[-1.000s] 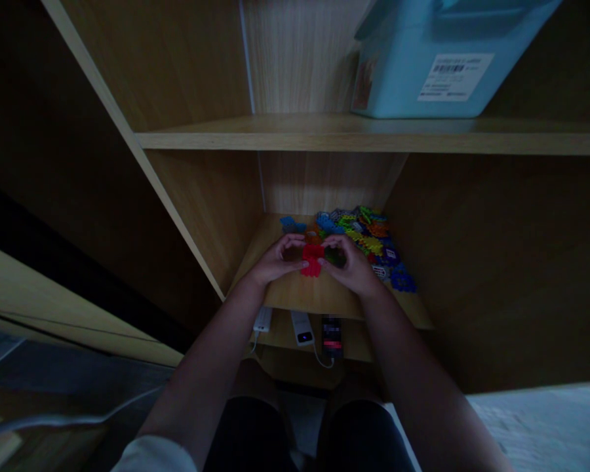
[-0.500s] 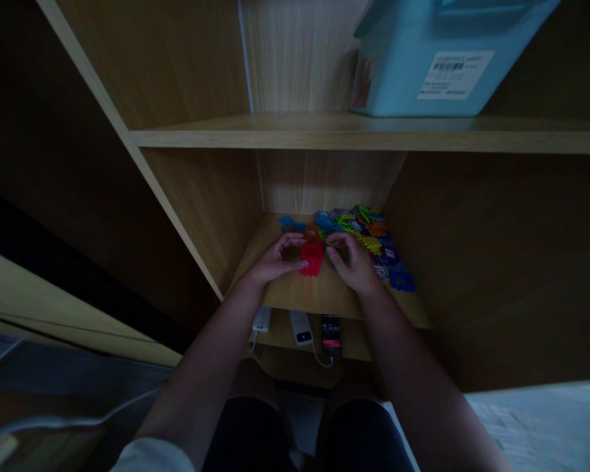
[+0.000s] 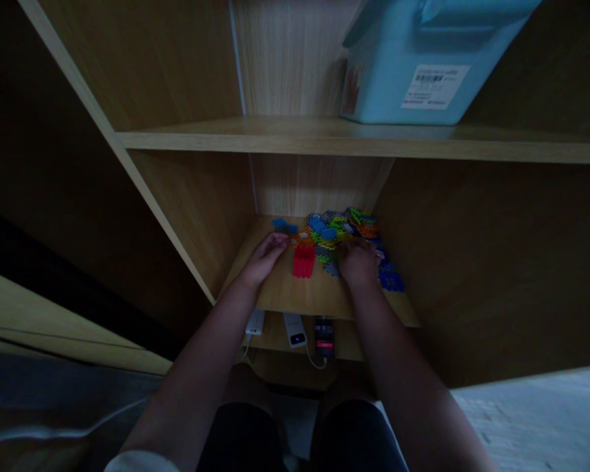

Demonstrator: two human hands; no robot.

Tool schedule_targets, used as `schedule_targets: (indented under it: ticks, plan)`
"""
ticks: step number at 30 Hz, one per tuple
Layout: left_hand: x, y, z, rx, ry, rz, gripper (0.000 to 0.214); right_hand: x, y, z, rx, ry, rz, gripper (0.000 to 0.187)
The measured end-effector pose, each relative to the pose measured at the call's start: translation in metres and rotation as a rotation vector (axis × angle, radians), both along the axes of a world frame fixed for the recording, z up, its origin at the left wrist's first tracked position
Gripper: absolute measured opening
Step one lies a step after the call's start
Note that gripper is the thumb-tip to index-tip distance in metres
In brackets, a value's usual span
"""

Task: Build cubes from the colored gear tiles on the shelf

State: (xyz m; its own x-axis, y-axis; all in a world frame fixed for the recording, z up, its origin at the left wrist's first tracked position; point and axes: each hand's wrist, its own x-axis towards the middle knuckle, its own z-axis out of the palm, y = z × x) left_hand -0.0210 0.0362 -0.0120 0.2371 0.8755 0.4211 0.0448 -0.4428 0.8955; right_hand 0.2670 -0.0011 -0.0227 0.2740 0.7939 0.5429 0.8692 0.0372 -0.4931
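Observation:
A stack of red plastic pieces (image 3: pixel 303 262) stands by itself on the wooden shelf board, between my two hands. My left hand (image 3: pixel 267 257) is just left of it, fingers stretched out and holding nothing that I can see. Its fingertips lie close to some orange pieces (image 3: pixel 302 237); I cannot tell if they touch. My right hand (image 3: pixel 358 262) is over the right part of a heap of flat, colourful plastic pieces (image 3: pixel 329 231), back of the hand up. Its fingers bend down into the heap and are hidden. Dark blue pieces (image 3: pixel 391 280) lie to its right.
Behind my left hand lie a few light blue pieces (image 3: pixel 284 226). A light blue bin (image 3: pixel 398 78) stands on the upper shelf (image 3: pixel 285 137). On a lower board sit a white power bank (image 3: pixel 295 330), another white device (image 3: pixel 254 322) and a phone (image 3: pixel 324 337) with cables.
My left hand has let go of the red stack and drawn left. My right hand has turned over and moved right into the heap. The view has shifted slightly.

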Motion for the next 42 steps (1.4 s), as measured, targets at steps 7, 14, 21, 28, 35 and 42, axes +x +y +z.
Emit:
schedule_targets:
  ticks: [7,14,21,28,35,42]
  plan:
    - [0.001,0.002,-0.002,-0.032,-0.009,0.008,0.044,-0.012,0.001,0.002,-0.181,0.012,0.052,0.026]
    - [0.0,0.0,0.001,-0.013,-0.001,0.007,0.049,-0.02,0.001,0.003,-0.147,-0.077,0.007,0.036]
    - [0.003,-0.004,0.006,-0.025,0.004,0.032,0.045,-0.03,-0.007,0.02,-0.335,-0.19,-0.107,0.044]
    - [0.003,-0.005,0.007,-0.048,0.008,0.037,0.042,-0.033,-0.01,0.028,-0.399,-0.193,-0.12,0.046]
    - [0.003,-0.007,0.007,-0.045,0.017,0.042,0.041,-0.033,-0.009,0.027,-0.379,-0.217,-0.156,0.046]
    - [0.002,-0.005,0.006,-0.027,0.023,0.042,0.039,-0.031,-0.008,0.023,-0.365,-0.193,-0.227,0.048]
